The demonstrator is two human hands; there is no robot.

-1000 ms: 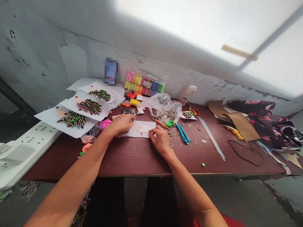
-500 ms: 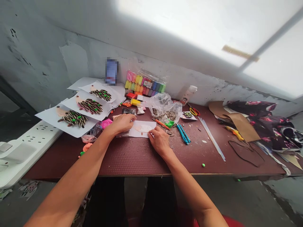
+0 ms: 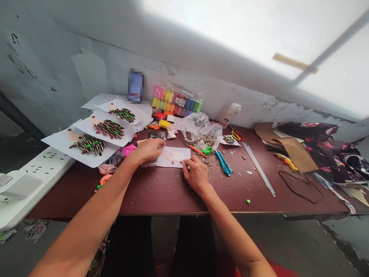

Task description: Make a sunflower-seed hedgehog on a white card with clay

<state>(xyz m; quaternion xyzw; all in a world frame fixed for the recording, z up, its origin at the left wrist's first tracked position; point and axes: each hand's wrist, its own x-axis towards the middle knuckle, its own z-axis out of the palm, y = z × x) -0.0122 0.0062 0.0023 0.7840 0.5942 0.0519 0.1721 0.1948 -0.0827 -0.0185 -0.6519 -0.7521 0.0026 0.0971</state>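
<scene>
A small white card (image 3: 165,162) lies on the dark red table, with a pale flat clay shape (image 3: 175,156) and a small brown piece on it. My left hand (image 3: 151,150) rests at the card's left edge over a clear packet (image 3: 149,164), its fingers bent together; what they hold is hidden. My right hand (image 3: 196,173) is at the card's right edge, thumb and fingertips pinched. A tiny brown bit shows by the fingertips, too small to name.
Hedgehog pictures made with seeds (image 3: 91,144) are stacked at left beside a power strip (image 3: 37,173). Behind the card are coloured clay packs (image 3: 177,104) and a bag of seeds (image 3: 204,139). To the right lie a blue cutter (image 3: 223,163), scissors (image 3: 237,135), clear sticks (image 3: 259,169) and a glue gun (image 3: 286,161).
My right hand has shifted slightly right, uncovering more of the card's right edge and the tiny brown bit. My left hand has hardly moved.
</scene>
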